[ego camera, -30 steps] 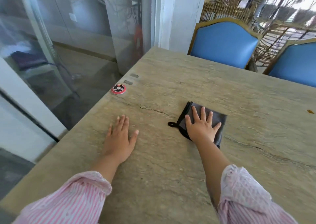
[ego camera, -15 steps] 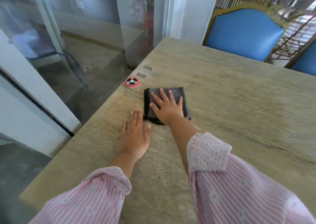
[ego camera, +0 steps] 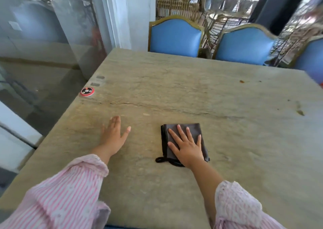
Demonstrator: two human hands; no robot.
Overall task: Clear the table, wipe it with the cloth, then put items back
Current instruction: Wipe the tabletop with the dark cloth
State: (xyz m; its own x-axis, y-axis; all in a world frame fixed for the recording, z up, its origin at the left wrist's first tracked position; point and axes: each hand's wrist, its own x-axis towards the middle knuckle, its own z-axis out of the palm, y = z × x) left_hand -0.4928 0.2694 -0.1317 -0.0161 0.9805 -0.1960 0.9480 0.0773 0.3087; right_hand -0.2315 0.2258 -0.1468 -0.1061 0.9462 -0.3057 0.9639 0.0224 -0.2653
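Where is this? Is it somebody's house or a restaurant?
Probably a restaurant or café. A big stone table has a round red call button at its edge, matching blue chairs line the far side, and a glass wall runs alongside.

Upper left: glass wall (ego camera: 43, 45) is catching blurry reflections. Top centre: white pillar (ego camera: 132, 15) is standing just behind the far left corner of the stone table (ego camera: 174, 89). Blue padded chairs with gold frames are lining the table's far edge: first chair (ego camera: 175, 38) top centre, second chair (ego camera: 244, 48) to its right, third chair (ego camera: 311, 57) getting cut off by the right edge. Behind them wicker furniture (ego camera: 176, 6) is crowding together. Upper right: dark post (ego camera: 276, 5) is slanting. At left, grey floor (ego camera: 52, 89) is showing through the glass. Daylight is coming in bright from the top right.
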